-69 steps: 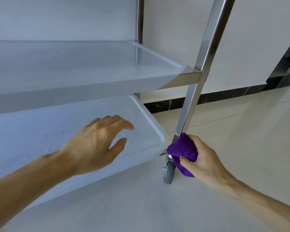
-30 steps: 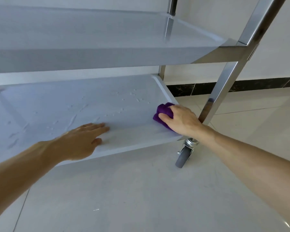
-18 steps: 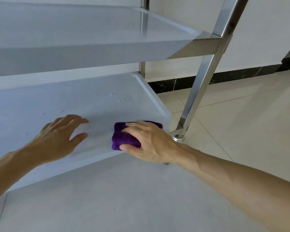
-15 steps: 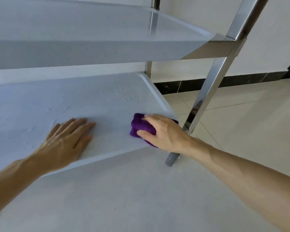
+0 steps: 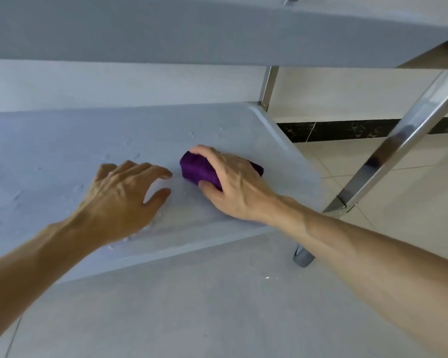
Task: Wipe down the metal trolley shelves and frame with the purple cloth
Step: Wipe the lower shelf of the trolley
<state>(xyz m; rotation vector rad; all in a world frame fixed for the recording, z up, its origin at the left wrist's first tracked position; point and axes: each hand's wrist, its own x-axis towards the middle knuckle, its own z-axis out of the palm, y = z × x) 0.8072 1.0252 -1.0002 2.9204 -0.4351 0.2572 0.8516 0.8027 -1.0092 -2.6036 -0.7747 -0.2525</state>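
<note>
Head view | right hand [image 5: 233, 184] clamped on purple cloth [image 5: 197, 169], pressed onto lower shelf [image 5: 62, 151] near its right end | left hand [image 5: 119, 192] spread flat, empty, bracing beside it | risk: wet droplets [image 5: 192, 134] could let the bracing palm slip, or the castor [image 5: 303, 257] roll.

You are looking down at the bottom shelf [image 5: 62, 140] of a metal trolley, a flat grey tray with a raised rim. Water droplets [image 5: 192, 134] are sitting on its surface. A bunched purple cloth [image 5: 195, 169] is lying on the shelf near its right edge, with your right hand [image 5: 234, 186] pressing on it. Your left hand [image 5: 119, 197] is resting flat on the shelf just beside the cloth.
</note>
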